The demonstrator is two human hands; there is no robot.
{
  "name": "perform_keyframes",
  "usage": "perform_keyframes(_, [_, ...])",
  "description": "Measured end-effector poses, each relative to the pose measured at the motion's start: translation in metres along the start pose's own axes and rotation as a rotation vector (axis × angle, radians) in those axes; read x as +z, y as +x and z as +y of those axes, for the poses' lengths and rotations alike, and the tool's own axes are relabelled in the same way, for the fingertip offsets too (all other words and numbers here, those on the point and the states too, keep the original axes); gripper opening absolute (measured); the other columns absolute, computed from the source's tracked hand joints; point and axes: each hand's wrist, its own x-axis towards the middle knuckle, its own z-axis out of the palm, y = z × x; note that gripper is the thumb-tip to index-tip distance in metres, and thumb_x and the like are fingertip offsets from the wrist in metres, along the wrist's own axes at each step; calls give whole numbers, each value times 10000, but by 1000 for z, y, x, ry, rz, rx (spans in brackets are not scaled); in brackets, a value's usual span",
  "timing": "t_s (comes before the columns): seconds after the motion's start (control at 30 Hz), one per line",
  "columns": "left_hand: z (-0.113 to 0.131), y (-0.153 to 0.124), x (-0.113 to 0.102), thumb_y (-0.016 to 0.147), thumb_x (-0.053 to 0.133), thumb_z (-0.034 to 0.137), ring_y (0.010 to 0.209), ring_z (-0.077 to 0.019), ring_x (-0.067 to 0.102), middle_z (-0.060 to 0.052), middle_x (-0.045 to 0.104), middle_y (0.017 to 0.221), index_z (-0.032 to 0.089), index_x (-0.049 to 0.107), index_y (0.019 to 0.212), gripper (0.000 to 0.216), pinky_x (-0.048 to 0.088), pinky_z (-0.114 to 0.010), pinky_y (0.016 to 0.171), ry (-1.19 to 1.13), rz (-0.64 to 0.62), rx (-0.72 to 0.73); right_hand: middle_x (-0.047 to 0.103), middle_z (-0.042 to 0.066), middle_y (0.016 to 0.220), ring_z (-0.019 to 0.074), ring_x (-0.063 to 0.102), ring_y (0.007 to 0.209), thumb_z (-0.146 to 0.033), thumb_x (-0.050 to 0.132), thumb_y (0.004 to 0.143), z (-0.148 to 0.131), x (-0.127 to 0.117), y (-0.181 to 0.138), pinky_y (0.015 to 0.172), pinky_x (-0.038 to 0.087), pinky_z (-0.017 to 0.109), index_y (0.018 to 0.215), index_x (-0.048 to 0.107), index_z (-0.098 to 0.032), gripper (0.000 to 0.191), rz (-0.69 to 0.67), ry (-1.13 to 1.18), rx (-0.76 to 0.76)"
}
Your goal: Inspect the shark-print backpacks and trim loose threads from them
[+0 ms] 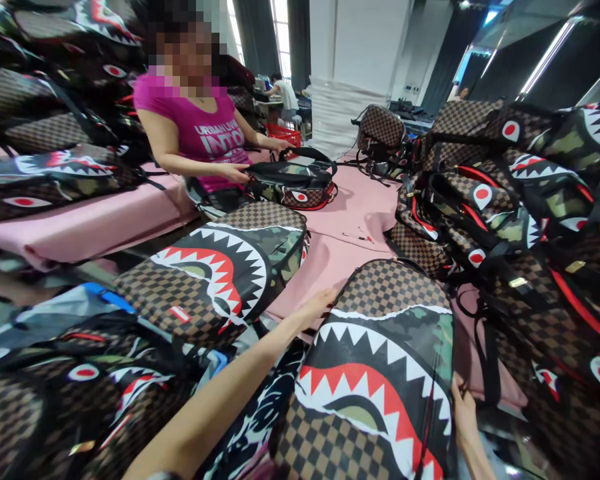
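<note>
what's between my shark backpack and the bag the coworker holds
Head view: pink tabletop lies between your backpack and the co-worker's bag, with small thin items on it.

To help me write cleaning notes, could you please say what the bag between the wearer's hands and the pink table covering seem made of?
The bag looks like coated canvas or faux leather, smooth with a slight sheen on its printed front. The pink table covering may be matte cloth or soft sheeting, judging by its dull look.
</note>
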Motion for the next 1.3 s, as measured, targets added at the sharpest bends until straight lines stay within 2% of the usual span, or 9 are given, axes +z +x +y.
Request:
perform_keyframes(0.23, [-20,-1,-32,596,645,203,603,-94,484,16,564,672,138,568,751,186,352,-168,520,110,-411,15,627,62,718,296,601,798,-660,578,502,5,-10,23,715,502,399,690,595,-187,509,25,-79,-40])
perform_keyframes(0.37, [-11,5,-39,567,590,127,522,-100,475,6,599,665,144,614,812,248,295,-172,430,221,-597,7,617,52,765,205,573,690,-573,479,738,-69,-4,49,707,473,352,804,588,-172,421,14,-195,-342])
perform_keyframes(0.47, [-7,7,-33,561,549,75,502,-112,491,16,593,616,159,605,782,244,324,-186,452,498,-639,190,627,80,992,218,571,936,-483,391,850,-155,33,69,864,425,355,952,602,-187,377,-86,-302,-704])
perform_keyframes(0.57, [-8,5,-30,623,515,87,510,-114,498,21,561,565,168,574,673,111,347,-190,500,714,-609,330,559,80,1213,220,484,1150,-391,356,888,-222,89,86,993,340,364,1052,599,-194,353,-330,-484,-911])
perform_keyframes(0.73, [-22,2,-46,752,490,172,720,-146,520,-12,575,730,179,536,697,72,372,-219,696,816,-487,423,630,122,1118,283,573,1034,-368,357,908,-251,146,101,890,414,407,1112,609,-150,390,-599,-904,-716])
perform_keyframes(0.9, [-12,25,-57,851,466,243,710,-169,516,-41,554,707,168,541,812,113,342,-254,665,1101,-232,618,613,100,1168,292,554,1080,-427,369,906,-248,143,99,907,407,403,1166,595,-172,429,-649,-936,-722])
perform_keyframes(1.0, [10,53,-47,871,483,297,701,-173,540,-59,598,738,163,562,823,163,324,-251,606,1200,3,739,618,78,1164,284,556,1082,-456,370,895,-250,140,96,916,411,396,1196,578,-205,443,-668,-953,-730])
perform_keyframes(1.13, [36,83,-27,879,486,320,769,-187,585,-55,649,842,187,578,894,162,351,-261,612,1149,173,722,633,77,1135,293,557,1079,-480,360,886,-252,145,97,921,410,414,1190,582,-224,455,-679,-967,-739])
perform_keyframes(1.3, [24,53,-3,890,443,201,951,-174,579,-73,611,1101,187,515,1099,222,438,-286,751,936,326,730,579,72,1220,237,516,1129,-411,382,887,-249,127,83,969,369,376,1203,559,-204,417,-634,-598,-797])
